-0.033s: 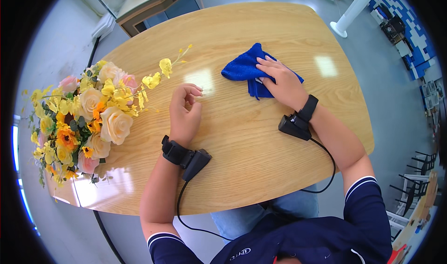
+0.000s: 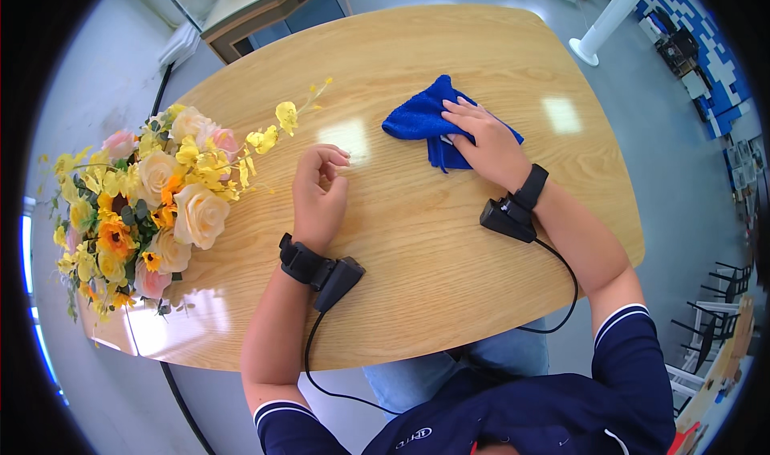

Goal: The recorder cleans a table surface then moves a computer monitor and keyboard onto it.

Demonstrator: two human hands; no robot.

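A blue cloth [image 2: 417, 112], folded and bunched, lies on the wooden table [image 2: 417, 270] ahead and to the right. My right hand [image 2: 488, 142] rests palm down on its right part, with the fingers stretched out over the fabric. Part of the cloth is hidden beneath that hand. To the left, my left hand [image 2: 318, 194] stands on its side on the bare tabletop. Its fingers are loosely curled, a gap shows between them and the thumb, and nothing is in it. It is apart from the cloth.
A bouquet of yellow, orange, cream and pink flowers [image 2: 152, 198] covers the table's left end; one spray reaches toward my left hand. Black strapped devices [image 2: 341, 283] with cables sit on both wrists. Beyond the table stand a glass-topped cabinet [image 2: 265, 6] and a white post [image 2: 609, 18].
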